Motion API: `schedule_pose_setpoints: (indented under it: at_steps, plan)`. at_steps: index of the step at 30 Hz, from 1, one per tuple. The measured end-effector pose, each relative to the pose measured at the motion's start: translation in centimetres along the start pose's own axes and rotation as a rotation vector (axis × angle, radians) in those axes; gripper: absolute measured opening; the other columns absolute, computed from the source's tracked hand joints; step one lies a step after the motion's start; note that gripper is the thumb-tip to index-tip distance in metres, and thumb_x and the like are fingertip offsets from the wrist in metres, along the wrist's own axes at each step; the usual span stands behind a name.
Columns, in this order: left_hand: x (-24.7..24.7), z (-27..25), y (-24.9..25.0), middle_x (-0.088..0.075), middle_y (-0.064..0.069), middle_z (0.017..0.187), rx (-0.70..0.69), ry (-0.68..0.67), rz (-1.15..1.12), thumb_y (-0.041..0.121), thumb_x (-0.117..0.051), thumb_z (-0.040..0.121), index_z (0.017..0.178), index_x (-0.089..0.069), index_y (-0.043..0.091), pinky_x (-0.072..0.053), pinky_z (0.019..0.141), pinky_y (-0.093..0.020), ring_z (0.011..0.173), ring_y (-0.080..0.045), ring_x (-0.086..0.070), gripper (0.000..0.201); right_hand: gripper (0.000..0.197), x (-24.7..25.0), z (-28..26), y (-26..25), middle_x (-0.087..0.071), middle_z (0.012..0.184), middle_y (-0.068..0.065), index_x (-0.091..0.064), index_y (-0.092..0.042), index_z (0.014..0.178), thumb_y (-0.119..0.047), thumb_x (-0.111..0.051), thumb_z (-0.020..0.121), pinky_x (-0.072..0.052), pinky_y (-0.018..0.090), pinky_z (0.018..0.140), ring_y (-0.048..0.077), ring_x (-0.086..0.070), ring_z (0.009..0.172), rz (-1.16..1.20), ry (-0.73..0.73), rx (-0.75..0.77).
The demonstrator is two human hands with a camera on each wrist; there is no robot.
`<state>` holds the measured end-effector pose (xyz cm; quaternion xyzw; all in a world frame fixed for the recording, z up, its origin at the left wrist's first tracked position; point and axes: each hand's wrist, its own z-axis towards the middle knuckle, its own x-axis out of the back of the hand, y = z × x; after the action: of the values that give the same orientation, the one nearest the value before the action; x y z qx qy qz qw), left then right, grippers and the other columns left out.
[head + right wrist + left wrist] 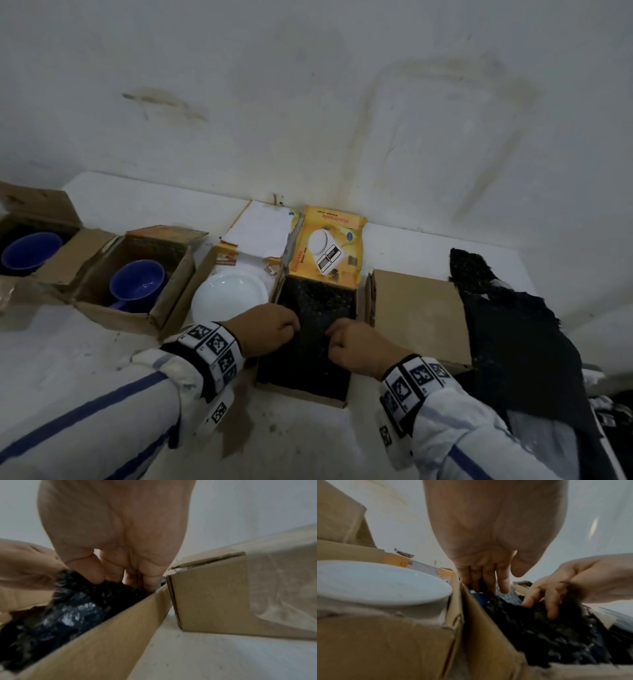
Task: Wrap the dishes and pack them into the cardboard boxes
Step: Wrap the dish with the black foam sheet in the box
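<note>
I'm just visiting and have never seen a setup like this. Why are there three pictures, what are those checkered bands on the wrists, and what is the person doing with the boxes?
No machine here: a person works with bare hands, wearing three cameras. The big picture comes from the head; the two close-ups look along each wrist, where the patterned bands sit. The left hand and right hand both pinch black bubble wrap inside an open cardboard box, tucking it in. A blue patch peeks from under the wrap in the left wrist view. To the left stand a box with a white plate and two boxes each holding a blue cup. To the right are a closed box and a spare sheet of black wrap.
</note>
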<state>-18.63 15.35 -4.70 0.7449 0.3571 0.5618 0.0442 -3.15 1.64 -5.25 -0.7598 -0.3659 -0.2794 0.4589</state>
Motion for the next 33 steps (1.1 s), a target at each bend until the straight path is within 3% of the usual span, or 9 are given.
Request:
schedule_pose_setpoints:
  at_steps: [4,7,13,17,22,24,27,31,33]
  plan:
    - [-1.1,0.4,-0.2,-0.05,0.003,0.128,-0.013,0.038,0.494,0.049,-0.044,0.092,0.127,-0.053,0.028,-0.027,0.103,-0.041,0.123,-0.022,-0.04,0.042,0.038,-0.3,-0.1,-0.8,-0.067,0.104,0.016,-0.069,0.007,0.09,-0.021,-0.043,0.096,-0.03,0.018,0.101,0.016,-0.041,0.127,-0.029,-0.01,-0.042]
    - [-1.8,0.6,-0.2,-0.037,0.001,0.132,-0.011,0.092,0.527,0.056,-0.05,0.085,0.123,-0.053,0.024,-0.021,0.106,-0.043,0.127,-0.023,-0.029,0.05,0.02,0.6,-0.4,-1.3,-0.052,0.113,0.007,-0.064,-0.012,0.102,-0.021,-0.054,0.087,-0.04,0.03,0.094,0.021,-0.045,0.109,-0.194,0.103,0.002]
    - [-2.7,1.9,0.6,-0.001,-0.01,0.159,0.035,0.039,0.515,0.067,-0.05,0.081,0.142,-0.029,0.021,0.007,0.113,-0.055,0.146,-0.033,0.01,0.079,0.02,-0.2,0.0,-3.2,-0.062,0.098,0.018,-0.062,-0.002,0.104,-0.006,-0.049,0.09,-0.045,0.036,0.068,0.029,-0.053,0.079,-0.359,-0.346,-0.012]
    - [-3.2,2.1,0.6,0.001,-0.015,0.159,0.048,-0.064,0.585,0.073,-0.047,0.078,0.147,-0.022,0.022,0.015,0.109,-0.06,0.143,-0.037,0.018,0.09,0.022,-1.4,0.2,-3.3,-0.05,0.089,0.011,-0.058,-0.001,0.111,-0.007,-0.05,0.091,-0.038,0.03,0.058,0.023,-0.046,0.071,-0.446,-0.403,-0.042]
    - [-2.9,1.9,0.7,-0.001,-0.013,0.159,0.027,-0.09,0.628,0.078,-0.043,0.077,0.147,-0.022,0.026,0.018,0.105,-0.064,0.143,-0.037,0.02,0.09,0.02,-2.9,0.1,-3.6,-0.061,0.102,0.014,-0.063,-0.008,0.106,-0.013,-0.05,0.091,-0.041,0.036,0.073,0.032,-0.058,0.093,-0.503,-0.246,-0.076]
    - [-2.7,1.8,0.7,-0.003,-0.011,0.159,0.017,-0.104,0.624,0.078,-0.042,0.077,0.147,-0.024,0.028,0.019,0.104,-0.065,0.142,-0.038,0.022,0.088,0.016,-2.3,0.1,-3.3,-0.06,0.095,0.011,-0.063,-0.011,0.1,-0.019,-0.053,0.09,-0.038,0.037,0.079,0.029,-0.055,0.087,-0.51,-0.259,-0.047]
    - [-2.4,1.6,0.7,-0.014,-0.006,0.158,-0.005,-0.065,0.6,0.073,-0.042,0.081,0.144,-0.031,0.029,0.02,0.102,-0.066,0.143,-0.036,0.022,0.077,0.021,-0.6,0.3,-2.8,-0.057,0.087,0.01,-0.061,-0.007,0.096,-0.025,-0.056,0.088,-0.041,0.035,0.071,0.027,-0.053,0.08,-0.391,-0.247,-0.063]
    - [-2.2,1.5,0.9,-0.026,-0.002,0.151,0.043,0.143,0.541,0.042,-0.049,0.092,0.136,-0.041,0.025,0.022,0.101,-0.062,0.146,-0.032,0.012,0.048,0.034,0.0,0.9,-2.4,-0.049,0.122,0.01,-0.051,-0.014,0.118,-0.025,-0.053,0.086,-0.038,0.039,0.092,0.029,-0.046,0.115,-0.482,0.1,-0.091]
    - [-2.1,1.6,0.7,-0.02,-0.003,0.153,0.1,0.17,0.517,0.038,-0.055,0.089,0.138,-0.035,0.023,0.018,0.105,-0.063,0.146,-0.029,0.011,0.055,0.059,-0.4,1.4,-1.9,-0.027,0.148,0.011,-0.034,-0.018,0.138,-0.029,-0.057,0.085,-0.022,0.047,0.108,0.028,-0.026,0.138,-0.481,0.078,-0.159]
